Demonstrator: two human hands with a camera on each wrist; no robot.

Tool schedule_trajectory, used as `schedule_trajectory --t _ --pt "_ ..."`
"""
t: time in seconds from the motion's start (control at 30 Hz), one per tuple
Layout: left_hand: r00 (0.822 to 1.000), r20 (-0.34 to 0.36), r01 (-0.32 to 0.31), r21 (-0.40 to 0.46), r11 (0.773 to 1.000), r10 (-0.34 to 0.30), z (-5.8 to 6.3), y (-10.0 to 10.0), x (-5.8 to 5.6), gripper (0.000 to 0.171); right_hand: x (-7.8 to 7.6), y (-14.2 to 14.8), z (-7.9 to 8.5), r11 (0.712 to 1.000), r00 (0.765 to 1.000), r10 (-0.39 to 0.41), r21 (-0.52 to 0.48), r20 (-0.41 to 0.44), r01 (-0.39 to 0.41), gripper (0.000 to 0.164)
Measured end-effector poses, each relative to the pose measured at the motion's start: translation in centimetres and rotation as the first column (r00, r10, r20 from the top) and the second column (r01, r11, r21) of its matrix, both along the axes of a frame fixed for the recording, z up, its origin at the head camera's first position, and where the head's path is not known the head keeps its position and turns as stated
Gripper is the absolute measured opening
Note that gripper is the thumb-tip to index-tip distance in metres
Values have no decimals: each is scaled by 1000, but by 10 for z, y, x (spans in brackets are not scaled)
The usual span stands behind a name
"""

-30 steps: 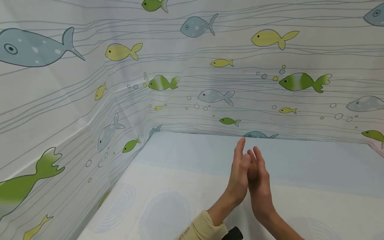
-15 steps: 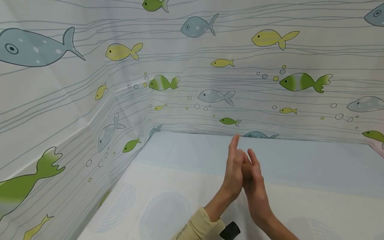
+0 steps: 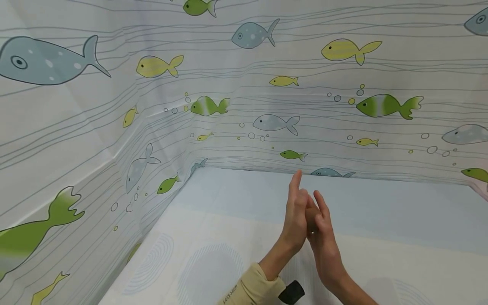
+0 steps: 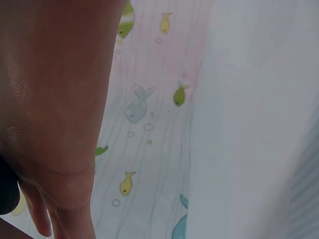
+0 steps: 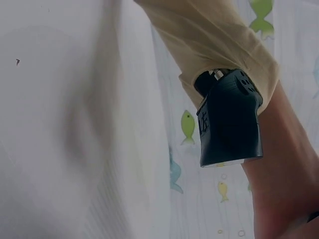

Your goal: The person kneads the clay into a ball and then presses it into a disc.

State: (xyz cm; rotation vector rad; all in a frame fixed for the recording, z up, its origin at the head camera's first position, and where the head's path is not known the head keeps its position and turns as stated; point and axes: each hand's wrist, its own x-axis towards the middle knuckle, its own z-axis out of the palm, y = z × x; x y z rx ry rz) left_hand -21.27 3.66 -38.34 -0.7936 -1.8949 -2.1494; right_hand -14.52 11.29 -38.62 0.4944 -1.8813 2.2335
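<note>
In the head view my left hand (image 3: 295,218) and right hand (image 3: 325,250) are raised close together over the pale sheet, palms turned toward each other. One left finger points straight up. A right finger also stands up, while the right thumb lies near the left hand. The space between the palms is shadowed and partly hidden; no held object can be made out. A beige sleeve (image 3: 251,286) covers the left forearm, with a black wrist camera (image 3: 292,292) below it. The left wrist view shows a bare wrist and part of a hand (image 4: 65,184); which hand cannot be told.
A pale blue and white sheet (image 3: 213,228) with circle prints covers the flat surface under the hands. Behind and to the left rise white walls (image 3: 228,84) printed with fish and wavy lines. The right wrist view shows the beige sleeve and black camera (image 5: 232,119) up close.
Both hands have shifted slightly left and stayed close together. The right thumb now stands a little apart from the left hand. The surroundings look the same.
</note>
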Motion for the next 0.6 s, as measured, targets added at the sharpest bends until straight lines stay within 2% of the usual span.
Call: schedule_trajectory --t 0.2,0.37,0.6 --pt "999 43 -12 14 1000 11 1 -3 -3 61 -1 0 0 1000 1000 13 10 4 -13 54" --pt "998 52 -24 34 999 22 4 -8 -8 64 -2 -1 -1 999 999 33 8 2 -33 54" --pt "997 56 -49 79 996 44 9 -17 -14 66 -2 -3 -2 994 1000 -27 104 1 27 53"
